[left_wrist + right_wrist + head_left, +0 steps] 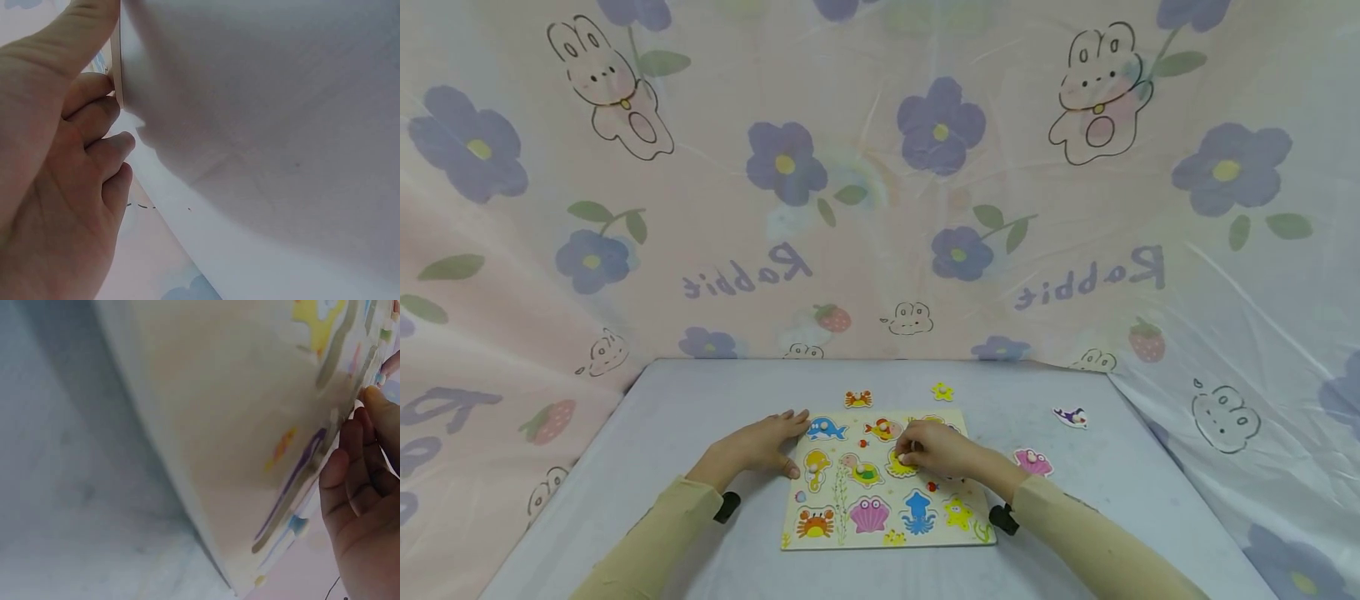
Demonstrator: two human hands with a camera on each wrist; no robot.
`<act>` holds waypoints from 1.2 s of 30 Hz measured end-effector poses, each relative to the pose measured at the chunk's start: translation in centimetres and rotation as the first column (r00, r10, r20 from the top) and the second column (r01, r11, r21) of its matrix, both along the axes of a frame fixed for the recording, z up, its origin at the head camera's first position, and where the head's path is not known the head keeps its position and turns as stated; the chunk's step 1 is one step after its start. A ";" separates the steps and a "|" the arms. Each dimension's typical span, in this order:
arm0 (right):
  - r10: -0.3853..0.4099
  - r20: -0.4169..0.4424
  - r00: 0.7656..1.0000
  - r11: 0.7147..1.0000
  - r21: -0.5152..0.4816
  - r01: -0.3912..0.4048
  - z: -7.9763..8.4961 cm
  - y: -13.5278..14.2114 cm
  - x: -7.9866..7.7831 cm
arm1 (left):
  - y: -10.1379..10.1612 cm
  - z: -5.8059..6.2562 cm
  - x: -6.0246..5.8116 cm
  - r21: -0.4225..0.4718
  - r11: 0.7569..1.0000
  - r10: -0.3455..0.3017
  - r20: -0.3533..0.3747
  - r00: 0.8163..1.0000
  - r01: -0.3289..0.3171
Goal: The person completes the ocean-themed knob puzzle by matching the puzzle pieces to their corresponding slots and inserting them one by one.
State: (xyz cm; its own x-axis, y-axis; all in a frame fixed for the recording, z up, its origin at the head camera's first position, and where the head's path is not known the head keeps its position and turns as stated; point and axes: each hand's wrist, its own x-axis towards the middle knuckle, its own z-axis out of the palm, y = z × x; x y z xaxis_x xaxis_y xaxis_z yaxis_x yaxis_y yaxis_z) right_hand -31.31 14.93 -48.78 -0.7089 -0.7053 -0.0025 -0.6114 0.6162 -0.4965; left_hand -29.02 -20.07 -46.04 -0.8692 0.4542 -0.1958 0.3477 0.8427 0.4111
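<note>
A pale wooden peg puzzle board (842,540) with sea-animal shapes lies on the table. My left hand (766,450) rests at its left edge, thumb and fingertips touching the rim; the left wrist view shows the thumb (75,37) against the board's side. With thumb and fingertips my right hand (942,450) pinches a yellow puzzle piece (898,468) in the middle row, partly hidden by the fingers. Knobbed pieces sit on the board: a blue whale (826,429), a yellow seahorse (815,471), a turtle (863,472) and a fish (882,430).
Beyond the board lie a loose crab piece (858,399) and a yellow starfish piece (942,391). To the right are a pink shell piece (1033,462) and a purple dolphin-like piece (1071,417). A printed curtain (865,275) hangs behind the white table (715,392).
</note>
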 end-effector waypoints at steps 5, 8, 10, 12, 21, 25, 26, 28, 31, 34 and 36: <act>0.002 -0.009 1.000 1.000 -0.001 -0.002 0.0 -0.1 0.0 | 0.1 0.1 0.0 -0.010 1.000 -0.006 -0.004 1.000 0.006; -0.007 0.003 1.000 1.000 -0.008 0.007 0.1 -0.1 0.1 | 0.1 0.1 0.0 -0.014 1.000 -0.006 -0.005 1.000 0.006; -0.015 0.013 1.000 1.000 -0.017 0.015 0.1 -0.1 0.1 | 0.2 0.1 0.0 -0.016 1.000 -0.004 -0.004 1.000 0.004; -0.022 0.020 1.000 0.999 -0.024 0.023 0.0 -0.1 0.2 | 0.2 0.1 0.0 -0.017 1.000 0.000 -0.001 1.000 0.000; -0.042 0.043 0.998 0.997 -0.056 0.045 0.5 0.2 0.6 | 0.0 -0.2 -0.2 -0.040 0.999 -0.002 0.003 1.000 0.002; -0.045 0.033 0.998 0.996 -0.078 0.048 1.0 0.9 0.8 | -0.2 -0.4 -0.4 -0.032 0.999 0.003 0.004 1.000 -0.002; -0.042 0.021 0.999 0.995 -0.087 0.043 1.1 1.2 0.9 | -0.2 -0.5 -0.4 -0.027 1.000 0.004 0.004 1.000 -0.004; -0.038 -0.008 0.999 0.993 -0.116 0.037 1.4 1.8 1.1 | -0.2 -0.6 -0.4 -0.020 1.000 0.008 0.008 1.000 -0.008; -0.060 -0.028 0.998 0.986 -0.161 0.055 2.0 3.0 1.4 | -0.2 -0.7 -0.4 -0.020 1.000 0.011 0.010 1.000 -0.011; -0.101 -0.033 0.994 0.976 -0.196 0.092 2.7 4.0 1.8 | -0.2 -0.7 -0.5 -0.021 1.000 0.011 0.010 1.000 -0.011; -0.137 -0.036 0.990 0.969 -0.210 0.127 3.2 4.8 2.0 | -0.2 -0.7 -0.5 -0.025 1.000 0.011 0.010 1.000 -0.011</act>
State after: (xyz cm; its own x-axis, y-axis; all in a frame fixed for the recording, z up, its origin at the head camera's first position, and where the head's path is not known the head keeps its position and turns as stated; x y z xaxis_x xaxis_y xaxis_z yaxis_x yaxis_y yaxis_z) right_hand -29.32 19.68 -45.62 -0.7914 -0.5869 0.1710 -0.5585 0.5805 -0.5925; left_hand -29.54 -20.22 -46.74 -0.8718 0.4396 -0.2159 0.3342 0.8562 0.3939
